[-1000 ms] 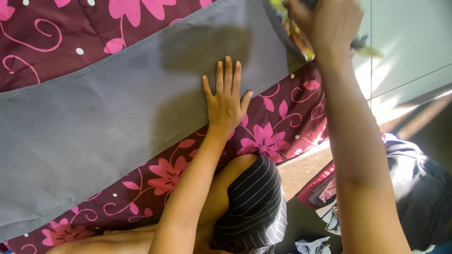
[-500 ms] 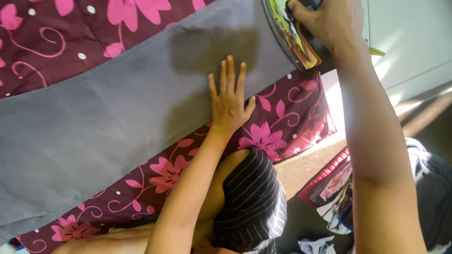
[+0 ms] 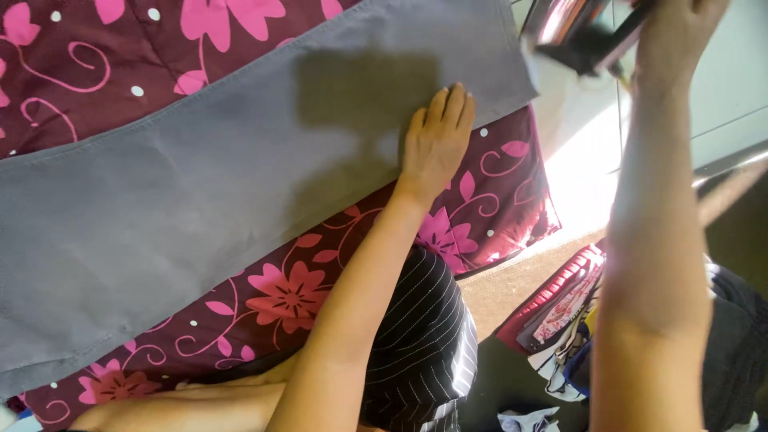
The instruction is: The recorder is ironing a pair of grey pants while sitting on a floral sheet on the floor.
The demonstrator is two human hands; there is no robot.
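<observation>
you have one grey cloth (image 3: pixel 200 200) in front of you, one floral sheet (image 3: pixel 336 280) under it, and both of your hands in view. the cloth is a long plain band, dull grey, smooth and nearly free of creases, running slantwise from the lower left up to the top right, where its short end is cut straight. a fine seam line follows its upper edge. it lies flat on the sheet, which is dark maroon with pink flowers, curling pink stems and small white dots, and shows both above and below the cloth.

your left hand (image 3: pixel 436 140) is open, fingers straight and close together, palm pressed flat on the cloth near its lower edge, close to the short end. a soft shadow falls on the cloth just left of it.

your right hand (image 3: pixel 680 36) is raised at the top right, off the cloth, closed around one dark object (image 3: pixel 580 32) that is blurred; what it is cannot be told.

below, one striped black cloth (image 3: pixel 424 344) sits by your left arm, and a pile of mixed cloths (image 3: pixel 560 320) lies to the right.
</observation>
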